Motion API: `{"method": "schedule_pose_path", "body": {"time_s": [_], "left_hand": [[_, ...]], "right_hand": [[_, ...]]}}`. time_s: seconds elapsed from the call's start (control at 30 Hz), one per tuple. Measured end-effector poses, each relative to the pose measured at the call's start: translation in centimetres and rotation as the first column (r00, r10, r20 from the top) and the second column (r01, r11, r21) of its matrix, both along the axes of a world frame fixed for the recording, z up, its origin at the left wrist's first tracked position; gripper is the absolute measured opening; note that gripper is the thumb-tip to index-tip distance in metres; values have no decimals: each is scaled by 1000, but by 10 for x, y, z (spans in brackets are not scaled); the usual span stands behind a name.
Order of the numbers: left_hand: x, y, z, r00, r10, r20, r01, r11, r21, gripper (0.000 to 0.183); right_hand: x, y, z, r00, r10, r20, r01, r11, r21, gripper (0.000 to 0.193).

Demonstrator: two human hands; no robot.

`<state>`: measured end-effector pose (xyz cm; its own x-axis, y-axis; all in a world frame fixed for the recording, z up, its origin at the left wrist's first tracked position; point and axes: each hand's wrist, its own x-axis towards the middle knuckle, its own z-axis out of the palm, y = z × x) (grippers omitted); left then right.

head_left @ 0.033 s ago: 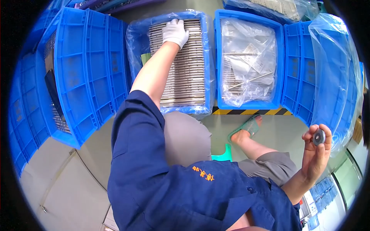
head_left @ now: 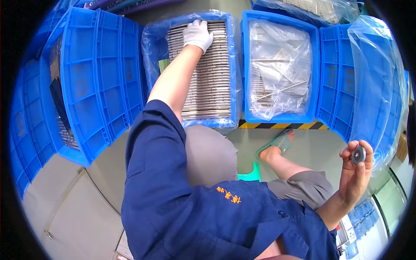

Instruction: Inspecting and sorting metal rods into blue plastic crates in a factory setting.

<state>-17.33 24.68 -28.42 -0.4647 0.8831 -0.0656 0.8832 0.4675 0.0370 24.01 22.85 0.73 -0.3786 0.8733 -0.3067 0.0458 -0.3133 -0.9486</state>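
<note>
My left hand (head_left: 198,36), in a white glove, reaches into a blue crate (head_left: 234,69) lined with clear plastic. Its fingers bend down over the metal rods (head_left: 206,82), which lie side by side in a long stack. The fingertips are hidden, so I cannot make out what is between them. Bare and raised at the right, my right hand (head_left: 356,173) pinches a small dark grey ring (head_left: 358,154) with a hole in its middle between thumb and fingers. It is well apart from the crates.
A second blue crate (head_left: 315,78) holds plastic sheeting (head_left: 281,43) with a few loose rods (head_left: 288,86) on it. Blue crates (head_left: 99,73) stand on their sides at the left; plastic film (head_left: 372,86) drapes others at the right. A green stool (head_left: 250,173) shows beneath me.
</note>
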Motion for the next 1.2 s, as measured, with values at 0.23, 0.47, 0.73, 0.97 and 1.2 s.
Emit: {"method": "schedule_pose_path", "body": {"time_s": [0.23, 0.47, 0.73, 0.97, 1.2], "left_hand": [[-13, -38, -12, 997, 23, 68, -42, 956, 290, 44], [-88, -67, -28, 565, 424, 707, -571, 820, -35, 68], [-37, -80, 38, 661, 344, 667, -508, 859, 59, 66], [93, 12, 147, 829, -242, 503, -12, 893, 449, 50], [290, 109, 299, 546, -755, 363, 414, 620, 667, 50]], "right_hand": [[-3, -3, 3, 1000, -12, 28, 12, 1000, 13, 49], [-17, -8, 5, 999, -7, 40, 7, 1000, -20, 52], [-25, -17, 22, 989, 35, -141, -79, 945, -316, 32], [13, -46, 26, 957, 156, -244, -172, 984, -47, 33], [49, -44, 32, 992, 50, -113, -11, 944, 329, 32]]}}
